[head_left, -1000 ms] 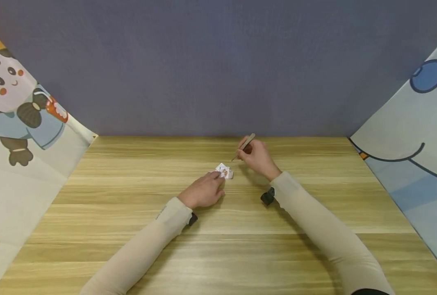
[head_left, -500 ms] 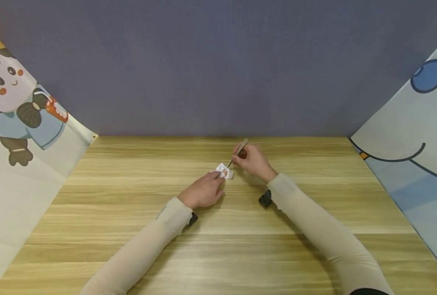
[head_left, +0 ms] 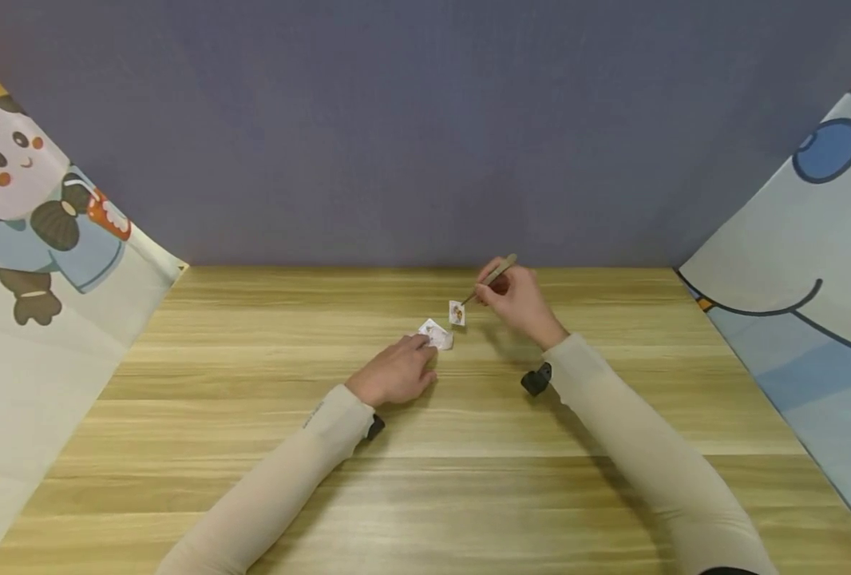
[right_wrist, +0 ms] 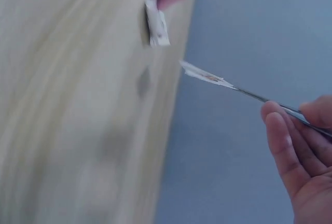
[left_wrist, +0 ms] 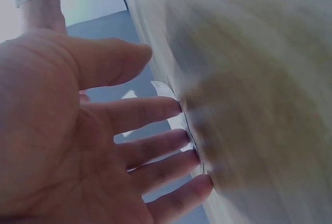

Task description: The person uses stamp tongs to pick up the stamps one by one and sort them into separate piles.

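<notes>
Tweezers [head_left: 500,270] sit pinched between the thumb and fingers of my right hand [head_left: 523,307]. Their tips hold up a small white paper piece [head_left: 457,313] with a coloured printed figure, seen nearly edge-on in the right wrist view [right_wrist: 206,75]. It hangs above the table, apart from a little white paper stack [head_left: 437,333] that lies flat. On the near left part of that stack rest the fingertips of my left hand [head_left: 394,372], covering some of it. In the left wrist view the left fingers [left_wrist: 150,115] reach out nearly straight, thumb apart.
A wood-grain table [head_left: 425,487] spreads under both arms. Behind it rises a plain blue-grey wall [head_left: 425,136], close to the right hand. Cartoon-printed panels stand at the left [head_left: 52,224] and right sides.
The tweezers went down to the stack, then rose back and to the right with the printed paper piece in their tips. The left hand has stayed in place.
</notes>
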A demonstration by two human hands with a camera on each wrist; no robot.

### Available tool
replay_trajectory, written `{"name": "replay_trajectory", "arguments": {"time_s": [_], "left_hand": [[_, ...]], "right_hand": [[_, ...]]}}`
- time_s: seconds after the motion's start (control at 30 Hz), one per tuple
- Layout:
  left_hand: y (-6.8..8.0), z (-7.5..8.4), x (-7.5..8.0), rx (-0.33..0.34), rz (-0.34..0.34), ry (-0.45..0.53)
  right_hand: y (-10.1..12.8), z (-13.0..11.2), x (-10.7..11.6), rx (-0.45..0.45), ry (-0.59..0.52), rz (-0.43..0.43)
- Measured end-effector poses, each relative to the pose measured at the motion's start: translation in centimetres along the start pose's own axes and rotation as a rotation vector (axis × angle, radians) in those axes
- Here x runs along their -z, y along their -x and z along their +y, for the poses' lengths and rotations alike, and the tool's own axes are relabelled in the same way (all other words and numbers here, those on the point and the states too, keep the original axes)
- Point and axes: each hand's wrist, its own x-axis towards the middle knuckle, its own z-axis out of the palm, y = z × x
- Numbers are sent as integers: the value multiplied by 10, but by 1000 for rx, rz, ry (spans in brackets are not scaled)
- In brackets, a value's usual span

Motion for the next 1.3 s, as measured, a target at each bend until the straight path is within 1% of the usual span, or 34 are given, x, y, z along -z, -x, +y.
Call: {"name": "replay_trajectory", "arguments": {"time_s": [0.13, 0.3, 0.53, 0.67, 0.93, 1.13, 1.3], "left_hand": [[-1, 0, 0, 0, 11, -13], [-2, 0, 2, 13, 7, 7], [-3, -1, 2, 10, 11, -3], [-4, -1, 2, 2, 12, -1], [-6, 1, 1, 9, -6, 3], [-6, 3, 1, 7, 1, 6], [-6, 3, 0, 12, 0, 16]], "right_hand": [[2, 2, 16, -7, 30, 10], [4, 17, 32, -29, 69, 10], [5, 34, 47, -78, 129, -10], [5, 40, 50, -101, 159, -5], [8, 55, 52, -100, 244, -12], [9, 56, 49, -112, 273, -3], [9, 56, 48, -107, 284, 25]]}}
